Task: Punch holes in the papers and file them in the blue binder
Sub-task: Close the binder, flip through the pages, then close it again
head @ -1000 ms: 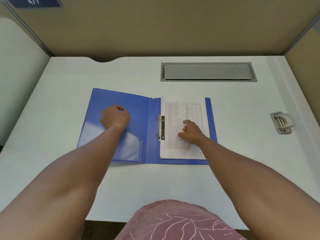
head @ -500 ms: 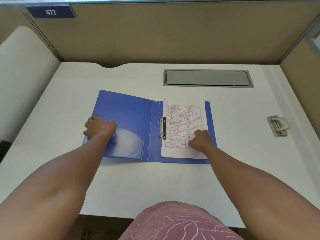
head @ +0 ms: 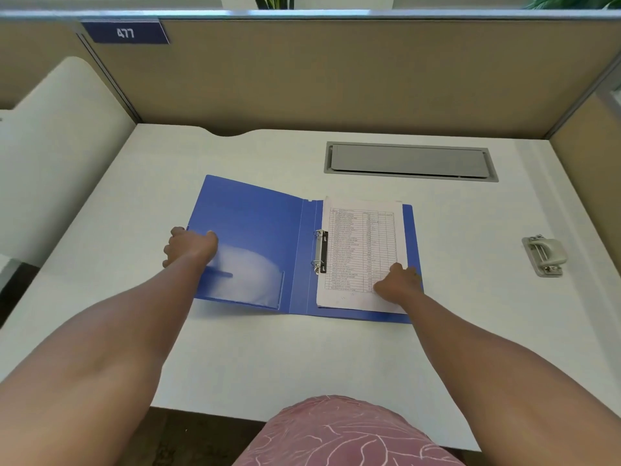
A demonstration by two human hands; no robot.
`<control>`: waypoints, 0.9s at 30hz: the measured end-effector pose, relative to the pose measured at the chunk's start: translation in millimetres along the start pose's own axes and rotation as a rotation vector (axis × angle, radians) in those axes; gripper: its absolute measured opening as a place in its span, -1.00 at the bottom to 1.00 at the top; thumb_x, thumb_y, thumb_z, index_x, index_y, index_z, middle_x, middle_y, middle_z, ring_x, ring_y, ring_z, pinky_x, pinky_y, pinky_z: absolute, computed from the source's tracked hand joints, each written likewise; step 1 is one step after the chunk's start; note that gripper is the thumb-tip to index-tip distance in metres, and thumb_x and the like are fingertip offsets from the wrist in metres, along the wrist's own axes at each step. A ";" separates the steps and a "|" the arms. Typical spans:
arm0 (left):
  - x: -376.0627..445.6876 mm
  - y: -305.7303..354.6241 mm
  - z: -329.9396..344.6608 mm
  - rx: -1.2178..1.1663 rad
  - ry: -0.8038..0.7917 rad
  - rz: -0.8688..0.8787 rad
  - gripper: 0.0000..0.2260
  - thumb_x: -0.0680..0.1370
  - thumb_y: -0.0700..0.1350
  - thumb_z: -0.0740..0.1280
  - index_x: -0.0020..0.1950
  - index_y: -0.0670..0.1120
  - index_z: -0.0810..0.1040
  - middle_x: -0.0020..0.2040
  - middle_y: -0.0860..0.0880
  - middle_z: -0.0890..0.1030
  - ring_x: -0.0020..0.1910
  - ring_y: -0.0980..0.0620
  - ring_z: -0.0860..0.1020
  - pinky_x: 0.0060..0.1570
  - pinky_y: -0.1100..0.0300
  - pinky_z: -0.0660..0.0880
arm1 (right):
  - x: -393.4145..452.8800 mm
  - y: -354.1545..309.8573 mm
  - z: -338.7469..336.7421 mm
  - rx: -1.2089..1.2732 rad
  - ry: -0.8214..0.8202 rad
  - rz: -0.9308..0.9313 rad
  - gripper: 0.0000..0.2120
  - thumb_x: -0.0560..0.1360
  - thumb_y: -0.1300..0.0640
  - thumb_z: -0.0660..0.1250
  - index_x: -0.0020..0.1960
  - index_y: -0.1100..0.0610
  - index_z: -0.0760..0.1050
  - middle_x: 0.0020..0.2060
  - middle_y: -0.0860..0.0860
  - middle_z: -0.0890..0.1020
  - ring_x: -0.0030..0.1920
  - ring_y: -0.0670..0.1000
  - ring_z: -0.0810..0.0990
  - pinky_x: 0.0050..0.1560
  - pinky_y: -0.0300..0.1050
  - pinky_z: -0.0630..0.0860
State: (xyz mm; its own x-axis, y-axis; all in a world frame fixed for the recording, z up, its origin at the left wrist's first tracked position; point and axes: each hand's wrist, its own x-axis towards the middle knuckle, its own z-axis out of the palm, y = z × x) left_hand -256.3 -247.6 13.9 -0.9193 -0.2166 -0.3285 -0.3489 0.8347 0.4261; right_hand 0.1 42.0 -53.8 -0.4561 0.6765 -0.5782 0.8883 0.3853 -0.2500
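Left hand (head: 188, 246) grips the outer left edge of the blue binder (head: 255, 223) front cover, fingers curled under the edge, thumb on top. The cover looks slightly raised off the desk (head: 134, 183) at that side, so likely the close-the-binder step. Clear pocket (head: 248, 280) on the inside of the cover, looks empty.

To do it well: lift the cover by the edge in one arc over the rings, no jerking. Keep the back half pinned so the binder doesn't slide. Watch that the sheets don't ride up the rings or curl as the cover comes over.

Centre: ring mechanism (head: 321, 252) on the spine side of the right half, two rings; cannot tell whether they are fully shut. Papers (head: 361, 250) lie on the right half with their left edge at the rings, so apparently filed. Printed table on the top sheet, white, flat, a thin stack; top edge pokes a bit past the binder's top edge. Holes not visible from here.

Right hand (head: 398, 280) presses down on the lower right corner of the papers, fingers bent, knuckles up, holding nothing, just pinning.

Far right: hole punch (head: 544, 255) on the desk, well apart from the binder, untouched. Binder sits mid-desk, open flat, in front of the grey cable flap (head: 410, 161).
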 end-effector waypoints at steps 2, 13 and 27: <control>-1.4 -0.9 -3.6 -0.016 0.004 -0.006 -0.38 0.50 0.12 0.30 0.48 -0.13 0.24 0.37 -0.16 0.45 0.38 -0.19 0.37 0.31 -0.14 0.38 | -0.8 -0.3 -1.3 -0.015 -0.012 -0.006 -0.41 0.50 -0.02 0.27 0.44 0.19 0.22 0.40 0.21 0.27 0.43 0.22 0.24 0.33 0.07 0.35; -0.8 6.8 -32.1 -0.071 0.051 0.030 -0.48 0.47 0.13 0.24 0.34 -0.12 0.51 0.30 -0.15 0.51 0.30 -0.22 0.45 0.25 -0.13 0.44 | -2.2 3.2 -9.7 0.019 -0.068 -0.033 -0.34 0.46 -0.08 0.32 0.44 0.17 0.21 0.32 0.15 0.41 0.30 0.17 0.45 0.19 0.00 0.51; -21.1 44.6 -64.1 -0.433 -0.086 -0.014 -0.67 0.44 0.12 0.35 -0.03 -0.14 0.50 -0.09 -0.07 0.57 -0.16 -0.14 0.54 -0.15 0.08 0.44 | 5.6 6.9 -1.7 0.100 -0.090 -0.038 -0.32 0.47 -0.05 0.34 0.46 0.20 0.17 0.37 0.21 0.37 0.30 0.16 0.44 0.26 0.02 0.48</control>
State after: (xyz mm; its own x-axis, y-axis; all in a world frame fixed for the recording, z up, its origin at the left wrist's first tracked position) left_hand -264.1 -238.3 93.9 -0.9019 -0.1678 -0.3981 -0.4221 0.5386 0.7292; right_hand 3.6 49.5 -57.4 -0.4870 0.6018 -0.6330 0.8734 0.3421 -0.3467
